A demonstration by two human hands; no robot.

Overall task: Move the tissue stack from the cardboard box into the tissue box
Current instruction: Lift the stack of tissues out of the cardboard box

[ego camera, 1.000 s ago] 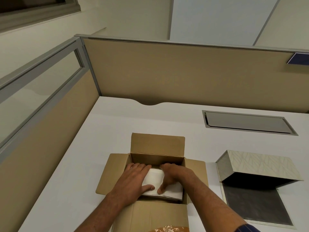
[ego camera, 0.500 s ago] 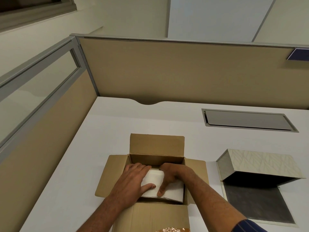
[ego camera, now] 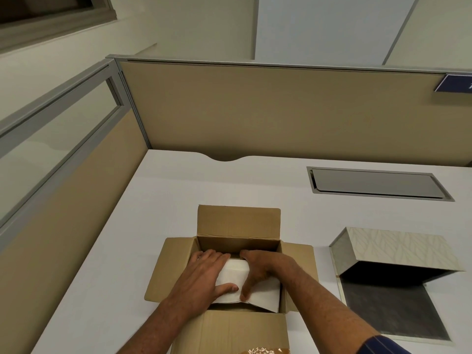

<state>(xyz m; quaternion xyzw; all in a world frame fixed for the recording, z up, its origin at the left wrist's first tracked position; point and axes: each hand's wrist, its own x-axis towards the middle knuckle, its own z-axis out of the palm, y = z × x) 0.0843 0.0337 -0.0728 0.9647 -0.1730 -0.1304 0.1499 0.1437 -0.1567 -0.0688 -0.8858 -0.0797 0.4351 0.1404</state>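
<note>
A brown cardboard box point(ego camera: 237, 226) stands open on the white desk, its flaps spread outward. Inside it lies a white tissue stack point(ego camera: 236, 275). My left hand point(ego camera: 204, 274) grips the stack's left side, fingers over its far edge and thumb on the near edge. My right hand point(ego camera: 258, 269) grips the right part of the stack, thumb pressing down near its front edge. The tissue box point(ego camera: 393, 251), pale with a leaf pattern, sits to the right with its lid raised and a dark base showing.
Beige cubicle partitions point(ego camera: 281, 111) wall the desk at the back and left. A grey cable hatch point(ego camera: 378, 183) is set into the desk at the back right. Shiny brown tape point(ego camera: 260, 350) shows on the box's near flap.
Both hands stay on the tissue stack inside the cardboard box, with only a slight shift of the fingers. The view has drifted a little.
</note>
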